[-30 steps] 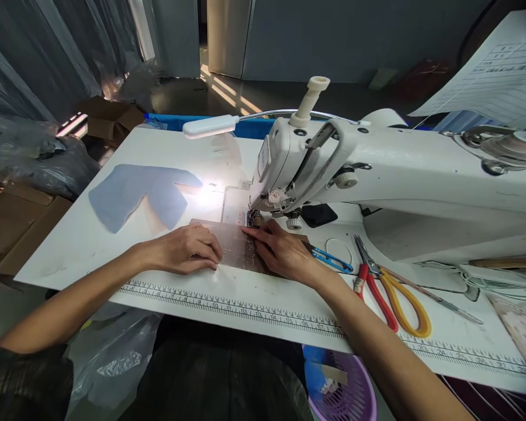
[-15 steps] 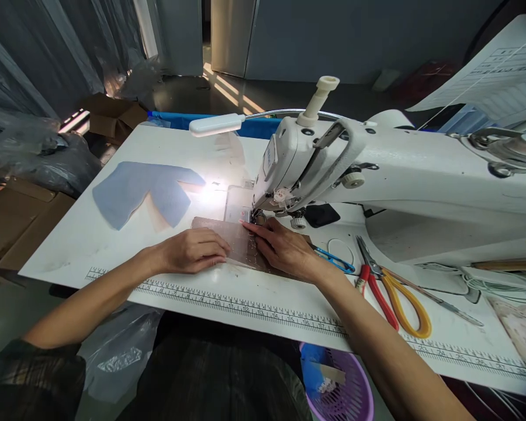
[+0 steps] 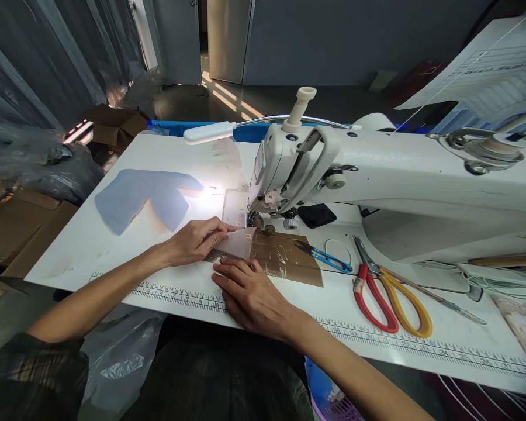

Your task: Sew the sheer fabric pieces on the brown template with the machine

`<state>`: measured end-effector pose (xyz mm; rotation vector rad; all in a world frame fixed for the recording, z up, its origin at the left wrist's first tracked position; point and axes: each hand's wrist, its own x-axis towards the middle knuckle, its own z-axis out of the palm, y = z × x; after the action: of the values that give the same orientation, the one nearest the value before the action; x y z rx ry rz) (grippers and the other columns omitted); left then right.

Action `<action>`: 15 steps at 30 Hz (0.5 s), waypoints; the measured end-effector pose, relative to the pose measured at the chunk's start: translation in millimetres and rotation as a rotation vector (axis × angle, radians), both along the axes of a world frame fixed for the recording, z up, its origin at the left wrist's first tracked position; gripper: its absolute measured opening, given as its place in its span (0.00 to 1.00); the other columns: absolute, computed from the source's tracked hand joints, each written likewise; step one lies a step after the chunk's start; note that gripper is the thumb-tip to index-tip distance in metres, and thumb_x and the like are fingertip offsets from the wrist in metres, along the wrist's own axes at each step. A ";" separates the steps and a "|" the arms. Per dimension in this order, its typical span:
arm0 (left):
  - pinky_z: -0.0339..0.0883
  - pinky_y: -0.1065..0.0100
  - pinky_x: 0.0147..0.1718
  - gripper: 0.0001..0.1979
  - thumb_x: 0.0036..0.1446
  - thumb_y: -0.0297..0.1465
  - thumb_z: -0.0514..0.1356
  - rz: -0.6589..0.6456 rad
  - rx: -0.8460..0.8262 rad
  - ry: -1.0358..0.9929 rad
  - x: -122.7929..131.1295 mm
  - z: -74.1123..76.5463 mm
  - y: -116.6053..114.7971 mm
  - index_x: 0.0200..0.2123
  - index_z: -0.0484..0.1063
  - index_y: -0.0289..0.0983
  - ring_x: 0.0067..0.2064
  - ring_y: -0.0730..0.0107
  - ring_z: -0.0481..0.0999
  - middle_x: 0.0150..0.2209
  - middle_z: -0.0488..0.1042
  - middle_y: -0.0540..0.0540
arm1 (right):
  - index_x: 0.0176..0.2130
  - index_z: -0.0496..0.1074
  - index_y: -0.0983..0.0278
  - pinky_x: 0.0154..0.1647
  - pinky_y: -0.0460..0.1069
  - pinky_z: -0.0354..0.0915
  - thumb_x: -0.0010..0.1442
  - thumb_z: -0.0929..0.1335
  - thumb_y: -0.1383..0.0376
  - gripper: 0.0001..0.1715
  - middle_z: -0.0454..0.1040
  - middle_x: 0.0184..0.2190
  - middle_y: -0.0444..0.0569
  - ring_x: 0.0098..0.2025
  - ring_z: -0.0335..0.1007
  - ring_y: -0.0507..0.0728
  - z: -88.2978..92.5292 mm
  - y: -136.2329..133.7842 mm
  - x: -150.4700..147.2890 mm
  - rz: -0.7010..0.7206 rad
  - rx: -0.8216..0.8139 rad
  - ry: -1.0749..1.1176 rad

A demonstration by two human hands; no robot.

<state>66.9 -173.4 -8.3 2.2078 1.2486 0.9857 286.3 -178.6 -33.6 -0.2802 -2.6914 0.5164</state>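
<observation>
A thin whitish translucent piece (image 3: 241, 242) lies just in front of the needle area of the white sewing machine (image 3: 307, 166). My left hand (image 3: 198, 240) pinches its left edge, thumb and forefinger together. Lower down, my right hand (image 3: 252, 292) rests palm down, its fingers spread over the front edge of the piece. Under and right of it is a brown taped sheet (image 3: 289, 257) on the table. Blue thread snips (image 3: 328, 259) lie with their tips on that sheet.
Red-handled scissors (image 3: 372, 292) and yellow-handled scissors (image 3: 405, 304) lie at the right. Blue-grey fabric (image 3: 144, 196) is flat at the left. A lit lamp (image 3: 208, 133) hangs over the table (image 3: 65, 251). A purple basket (image 3: 333, 403) stands below the front edge.
My right hand has moved left and toward me, uncovering the brown sheet and snips. My left hand has moved up to the piece's edge and pinches it. The view has shifted slightly.
</observation>
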 end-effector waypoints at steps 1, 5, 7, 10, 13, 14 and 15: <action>0.77 0.67 0.41 0.09 0.69 0.32 0.51 -0.034 -0.036 0.045 -0.2 -0.2 1.1 0.44 0.70 0.36 0.47 0.67 0.80 0.50 0.78 0.40 | 0.49 0.72 0.68 0.52 0.61 0.60 0.62 0.63 0.70 0.16 0.75 0.49 0.58 0.54 0.66 0.62 2.3 -0.7 1.1 0.022 -0.056 -0.006; 0.69 0.54 0.55 0.09 0.68 0.30 0.51 -0.191 -0.033 0.193 -0.8 -2.4 3.2 0.36 0.68 0.37 0.53 0.62 0.77 0.53 0.76 0.41 | 0.39 0.74 0.63 0.54 0.60 0.56 0.54 0.65 0.74 0.13 0.78 0.39 0.48 0.52 0.70 0.59 12.4 3.4 18.5 0.097 -0.244 0.024; 0.65 0.50 0.58 0.08 0.67 0.28 0.53 -0.270 0.059 0.208 -0.3 -3.4 1.4 0.35 0.69 0.36 0.57 0.60 0.74 0.54 0.75 0.40 | 0.35 0.74 0.62 0.54 0.59 0.58 0.52 0.64 0.74 0.13 0.78 0.37 0.46 0.50 0.72 0.58 15.7 12.2 30.3 0.093 -0.314 0.078; 0.71 0.53 0.52 0.06 0.65 0.26 0.56 -0.330 0.213 0.199 1.7 -4.7 -5.3 0.35 0.71 0.35 0.55 0.59 0.75 0.51 0.76 0.37 | 0.30 0.72 0.61 0.47 0.56 0.65 0.56 0.62 0.73 0.11 0.78 0.33 0.47 0.40 0.74 0.57 17.6 34.1 42.3 -0.073 -0.372 0.184; 0.75 0.59 0.43 0.03 0.63 0.25 0.57 -0.355 0.315 0.242 4.1 -7.8 -13.9 0.37 0.72 0.34 0.46 0.62 0.78 0.46 0.79 0.38 | 0.37 0.75 0.61 0.45 0.56 0.69 0.59 0.61 0.71 0.13 0.76 0.37 0.51 0.42 0.73 0.57 16.9 55.9 40.3 -0.240 -0.290 0.200; 0.75 0.60 0.41 0.03 0.63 0.25 0.57 -0.367 0.332 0.266 4.7 -9.3 -16.3 0.38 0.72 0.33 0.44 0.63 0.78 0.44 0.79 0.39 | 0.41 0.75 0.61 0.46 0.56 0.70 0.60 0.61 0.70 0.16 0.75 0.40 0.52 0.43 0.72 0.57 16.4 61.1 36.8 -0.252 -0.248 0.175; 0.75 0.60 0.40 0.05 0.62 0.25 0.57 -0.376 0.342 0.288 5.2 -10.9 -18.3 0.40 0.72 0.33 0.42 0.62 0.77 0.43 0.79 0.39 | 0.46 0.75 0.61 0.47 0.56 0.70 0.61 0.61 0.69 0.18 0.73 0.42 0.53 0.44 0.71 0.58 15.9 64.8 32.5 -0.247 -0.205 0.135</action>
<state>72.1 -191.8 -19.2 2.7972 0.7613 0.7936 318.8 -113.7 -17.7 -0.6026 -2.4316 0.7072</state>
